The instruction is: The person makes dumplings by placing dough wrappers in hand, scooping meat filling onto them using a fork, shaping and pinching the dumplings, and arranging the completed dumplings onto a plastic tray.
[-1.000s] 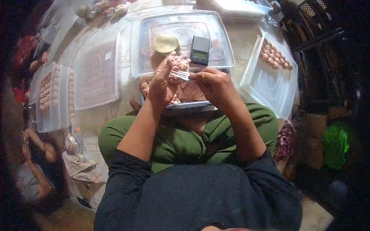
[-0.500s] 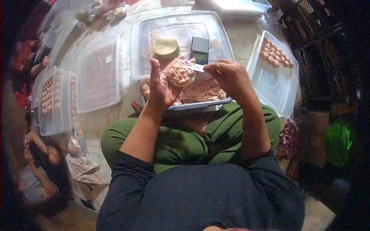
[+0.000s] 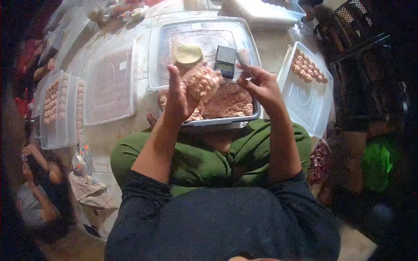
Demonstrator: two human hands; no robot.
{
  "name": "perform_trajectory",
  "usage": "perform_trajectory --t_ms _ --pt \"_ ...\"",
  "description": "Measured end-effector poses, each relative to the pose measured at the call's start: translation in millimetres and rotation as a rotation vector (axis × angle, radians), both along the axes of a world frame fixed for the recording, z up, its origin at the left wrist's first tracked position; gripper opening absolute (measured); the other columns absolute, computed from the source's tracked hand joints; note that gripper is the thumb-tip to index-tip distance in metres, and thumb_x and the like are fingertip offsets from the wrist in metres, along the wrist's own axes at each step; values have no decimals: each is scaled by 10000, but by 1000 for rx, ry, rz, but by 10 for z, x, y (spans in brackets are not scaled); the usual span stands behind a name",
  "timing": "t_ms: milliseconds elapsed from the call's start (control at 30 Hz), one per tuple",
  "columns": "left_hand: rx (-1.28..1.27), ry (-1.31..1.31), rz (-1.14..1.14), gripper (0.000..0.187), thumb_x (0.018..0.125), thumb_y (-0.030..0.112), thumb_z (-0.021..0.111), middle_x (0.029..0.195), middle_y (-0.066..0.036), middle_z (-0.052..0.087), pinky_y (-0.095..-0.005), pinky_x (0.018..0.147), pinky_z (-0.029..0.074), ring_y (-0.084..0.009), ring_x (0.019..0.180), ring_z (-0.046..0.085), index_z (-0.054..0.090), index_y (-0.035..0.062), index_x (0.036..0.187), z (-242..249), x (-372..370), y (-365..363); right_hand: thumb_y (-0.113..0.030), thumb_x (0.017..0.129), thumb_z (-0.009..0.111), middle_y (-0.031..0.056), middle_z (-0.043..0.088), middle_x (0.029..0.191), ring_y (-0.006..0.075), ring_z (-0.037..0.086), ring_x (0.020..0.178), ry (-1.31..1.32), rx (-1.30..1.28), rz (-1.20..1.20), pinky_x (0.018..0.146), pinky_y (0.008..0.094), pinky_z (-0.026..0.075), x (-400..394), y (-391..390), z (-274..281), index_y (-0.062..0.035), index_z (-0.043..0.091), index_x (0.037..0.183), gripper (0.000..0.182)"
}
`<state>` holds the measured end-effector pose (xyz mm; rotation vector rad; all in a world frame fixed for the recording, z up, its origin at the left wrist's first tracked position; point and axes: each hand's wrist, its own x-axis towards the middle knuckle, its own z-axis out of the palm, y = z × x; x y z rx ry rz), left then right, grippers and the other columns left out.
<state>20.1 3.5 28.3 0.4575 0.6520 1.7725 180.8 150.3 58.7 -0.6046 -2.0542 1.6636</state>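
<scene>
In the raised palm of my left hand sits a rounded lump of pinkish minced meat, slightly blurred, with the fingers curved round its far side. Above the tub's right edge, my right hand pinches a thin fork, whose prongs point away from me and are smeared by motion. Below both hands is a tub of minced meat. A clear lid lies across its far part, bearing a pale yellow stack of round wrappers and a small digital scale.
On the right, a clear tray holds rows of meat balls. A lid lies on the left, beside filled trays. Another person's arms show at far left. A cloth lies near my left knee.
My right hand has drawn the fork away from the meat, and its prongs now point upward beside the scale. My left hand still holds the lump, its fingers curling closer round it.
</scene>
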Motion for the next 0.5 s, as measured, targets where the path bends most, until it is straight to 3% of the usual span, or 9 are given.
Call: perform_trajectory --t_ms 67,100,133,200,267,367,467,500 --pt "-72 -18 -147 1076 714 814 263 1275 -262 423 -443 1011 351 -343 1168 461 155 -17 1389 86 111 -25 -220 831 653 40 628 825 75 562 695 -171 -200 37 637 233 478 -5 -51 -6 0 612 1086 340" --pt "-63 -65 -221 1085 704 820 264 1278 -256 425 -444 1006 357 -340 1166 463 133 -2 1399 81 135 -16 -268 848 632 17 630 784 77 566 682 -46 -398 54 627 224 473 -37 -110 -101 2 641 1022 321" --pt "-57 -111 -293 1095 694 827 266 1282 -249 426 -445 1001 363 -337 1165 465 111 13 1409 69 149 -12 -240 852 624 16 633 772 89 575 693 -219 -378 38 630 228 476 -51 -60 -230 8 656 946 267" --pt "-96 -58 -328 1118 668 844 284 1319 -223 399 -443 966 398 -329 1157 473 79 45 1422 3 145 -7 -194 854 609 32 635 783 100 580 696 -162 -407 202 636 242 480 -31 -25 -346 9 658 875 210" --pt "-158 -44 -335 1112 670 839 310 1321 -221 397 -434 949 417 -325 1145 483 97 45 1420 21 127 -24 -219 848 615 20 622 786 79 567 693 -165 -340 187 597 210 456 -20 -10 -397 -5 637 921 228" --pt "-357 318 -152 929 795 621 511 1315 -218 401 -394 930 442 -306 1128 500 118 54 1418 -100 15 -6 -221 852 604 17 612 785 68 557 682 -128 -340 79 572 203 442 -24 -27 -298 2 610 971 252" --pt "-252 418 -117 798 800 205 616 1302 -190 418 -348 894 472 -282 1099 519 129 73 1419 159 -207 -94 -223 874 566 21 606 790 57 533 607 53 -572 -30 480 185 399 -63 -209 51 -22 582 974 224" --pt "-24 218 -102 841 702 -51 560 1284 -148 440 -318 887 477 -254 1061 538 139 75 1419 249 -172 -124 -227 876 564 18 602 784 55 523 582 104 -627 -43 457 176 385 -76 -271 202 -35 580 961 211"
